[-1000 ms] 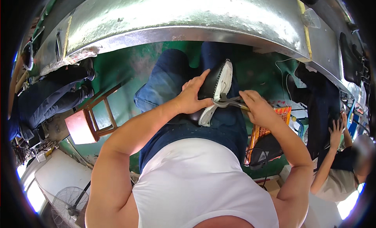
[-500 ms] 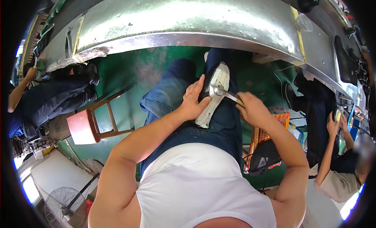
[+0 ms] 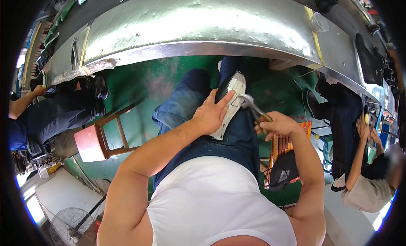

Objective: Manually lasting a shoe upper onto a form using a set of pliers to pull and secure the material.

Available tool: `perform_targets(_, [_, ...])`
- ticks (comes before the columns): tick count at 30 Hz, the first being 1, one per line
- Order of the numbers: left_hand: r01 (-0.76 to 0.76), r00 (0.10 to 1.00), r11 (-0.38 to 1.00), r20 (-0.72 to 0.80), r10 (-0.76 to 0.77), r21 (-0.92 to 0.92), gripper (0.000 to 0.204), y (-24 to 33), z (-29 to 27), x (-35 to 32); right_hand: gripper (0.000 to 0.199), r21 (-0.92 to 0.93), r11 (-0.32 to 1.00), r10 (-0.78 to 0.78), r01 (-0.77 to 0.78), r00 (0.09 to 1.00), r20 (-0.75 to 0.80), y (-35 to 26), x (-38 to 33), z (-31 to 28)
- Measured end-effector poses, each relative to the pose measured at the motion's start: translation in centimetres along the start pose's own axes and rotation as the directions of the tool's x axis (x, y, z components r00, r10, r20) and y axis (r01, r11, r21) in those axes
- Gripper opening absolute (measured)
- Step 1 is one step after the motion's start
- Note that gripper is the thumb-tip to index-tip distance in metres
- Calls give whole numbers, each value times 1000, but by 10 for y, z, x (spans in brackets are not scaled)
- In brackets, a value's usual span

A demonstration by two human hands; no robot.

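A black shoe lies on my right thigh, its whitish underside turned up and a stitched-looking edge round the toe. My left hand grips it from the left side, with fingers laid over onto the underside. My right hand is closed round the handles of metal pincers with a curved head. The pincers' head is beside the shoe's right edge, near the toe half; whether it touches the shoe I cannot tell.
A metal-topped bench runs across ahead, with a clear plastic cup on it. A wooden stool stands left, a fan lower left. A black bag lies on an orange-patterned seat at right. People work at both sides.
My right hand and the pincers have shifted right, from over the underside to its right edge. My left fingers have moved further onto the underside.
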State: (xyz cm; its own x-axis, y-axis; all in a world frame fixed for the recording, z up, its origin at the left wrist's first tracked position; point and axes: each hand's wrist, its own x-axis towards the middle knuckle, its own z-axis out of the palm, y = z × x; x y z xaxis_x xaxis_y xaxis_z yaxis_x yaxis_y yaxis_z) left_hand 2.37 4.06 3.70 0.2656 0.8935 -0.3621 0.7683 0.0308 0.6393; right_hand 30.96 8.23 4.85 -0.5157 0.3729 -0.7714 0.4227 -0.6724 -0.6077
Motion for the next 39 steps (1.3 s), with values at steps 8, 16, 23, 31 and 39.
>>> perform_targets(8, [-36,996,995,80,28,93,55,2,-4,0,44,-537,817,-393,208,883,-256,-28,40,29])
perform_targets(16, [75,997,983,-13,-78,-168,82,-15,10,-2,47,-597,772,-413,216,885,-215,-35,31,31])
perform_targets(23, [45,998,963,-34,-56,-265,86,-29,23,9,41,-810,574,-458,118,866,-199,-35,24,50])
perform_targets(31, [238,958,818,263,-110,-523,104,-21,-16,17,32,-638,748,-405,186,888,-217,-7,-5,46])
perform_targets(39, [398,882,641,467,-70,-656,113,-23,-30,34,35,-836,480,-350,267,932,97,-15,-25,66])
